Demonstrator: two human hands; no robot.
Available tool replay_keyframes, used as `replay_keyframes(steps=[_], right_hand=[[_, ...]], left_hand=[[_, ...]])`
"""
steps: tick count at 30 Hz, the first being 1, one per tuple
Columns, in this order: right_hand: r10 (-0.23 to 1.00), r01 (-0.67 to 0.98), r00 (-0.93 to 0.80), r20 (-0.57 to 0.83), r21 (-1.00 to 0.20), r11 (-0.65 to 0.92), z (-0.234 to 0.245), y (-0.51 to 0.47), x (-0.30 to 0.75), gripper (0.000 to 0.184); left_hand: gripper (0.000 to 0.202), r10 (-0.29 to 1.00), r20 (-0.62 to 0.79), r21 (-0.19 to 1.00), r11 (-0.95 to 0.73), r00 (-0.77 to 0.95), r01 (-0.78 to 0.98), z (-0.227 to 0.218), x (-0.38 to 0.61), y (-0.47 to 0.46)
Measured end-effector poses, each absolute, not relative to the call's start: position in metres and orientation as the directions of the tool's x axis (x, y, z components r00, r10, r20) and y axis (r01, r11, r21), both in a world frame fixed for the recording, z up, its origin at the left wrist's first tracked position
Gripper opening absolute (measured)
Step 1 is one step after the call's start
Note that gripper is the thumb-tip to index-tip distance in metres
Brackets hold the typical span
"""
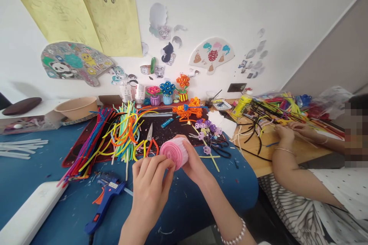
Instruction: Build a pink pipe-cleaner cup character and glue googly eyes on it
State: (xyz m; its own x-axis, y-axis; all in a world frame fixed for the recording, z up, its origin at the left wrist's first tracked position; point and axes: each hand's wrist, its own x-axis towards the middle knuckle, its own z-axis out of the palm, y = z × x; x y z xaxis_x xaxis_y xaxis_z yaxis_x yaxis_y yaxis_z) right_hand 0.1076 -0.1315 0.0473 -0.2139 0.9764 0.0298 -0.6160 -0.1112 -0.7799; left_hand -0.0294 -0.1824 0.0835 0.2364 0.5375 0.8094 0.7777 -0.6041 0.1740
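Over the blue counter [43, 172], your left hand [149, 183] and right hand [195, 164] both grip a wound pink pipe-cleaner coil [174, 153]; potted pipe-cleaner flowers [167, 92] stand finished, loose pipe cleaners [125, 134] lie unused.

Bright, even, diffuse light fills the scene, though its source cannot be told, and the white wall [230, 4] looks pale and almost shadowless. The only clear shadow is a faint grey smudge on the wall just above the dark oval cushion [22, 106]. No strong glare shows. Wide-angle distortion bends the frame toward the edges: the blue-covered table [201, 199] bows along its front and the wall corner [324, 34] leans steeply. Fine detail looks slightly soft, including the fingers [149, 164]. A pixelated mosaic patch [355, 134] blocks part of the right edge.
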Motion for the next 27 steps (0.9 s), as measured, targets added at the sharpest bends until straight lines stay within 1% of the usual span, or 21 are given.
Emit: replay_keyframes(steps=[6,9,11,13,15,16,21,27], right_hand=[[0.975,-0.612,-0.219,0.026,-0.782,-0.116,0.05,-0.132,0.109,0.03],[0.978,-0.609,-0.21,0.004,-0.783,-0.127,0.052,-0.133,0.109,0.03],[0.979,-0.623,-0.202,-0.022,-0.768,-0.146,0.053,-0.133,0.109,0.031],[0.981,-0.641,-0.19,-0.048,-0.751,-0.16,0.052,-0.133,0.109,0.031],[0.982,-0.654,-0.18,-0.058,-0.739,-0.164,0.051,-0.134,0.109,0.032],[0.982,-0.659,-0.18,-0.059,-0.734,-0.165,0.05,-0.134,0.109,0.033],[0.975,-0.679,-0.204,-0.088,-0.704,-0.206,0.048,-0.136,0.107,0.033],[0.971,-0.69,-0.216,-0.106,-0.686,-0.229,0.052,-0.137,0.106,0.032]], left_hand=[[0.011,0.524,0.83,0.184,-0.582,0.192,0.792,0.085,-0.028,-0.183],[0.013,0.501,0.844,0.168,-0.585,0.191,0.793,0.083,-0.028,-0.183],[0.02,0.476,0.854,0.127,-0.585,0.212,0.801,0.081,-0.029,-0.184],[0.03,0.449,0.854,0.056,-0.58,0.262,0.813,0.077,-0.031,-0.186],[0.039,0.441,0.84,-0.001,-0.58,0.315,0.815,0.075,-0.033,-0.188],[0.041,0.447,0.831,-0.009,-0.584,0.331,0.812,0.074,-0.034,-0.19],[0.036,0.467,0.832,0.062,-0.615,0.3,0.786,0.073,-0.037,-0.193],[0.041,0.491,0.82,0.088,-0.615,0.293,0.784,0.075,-0.034,-0.195]])
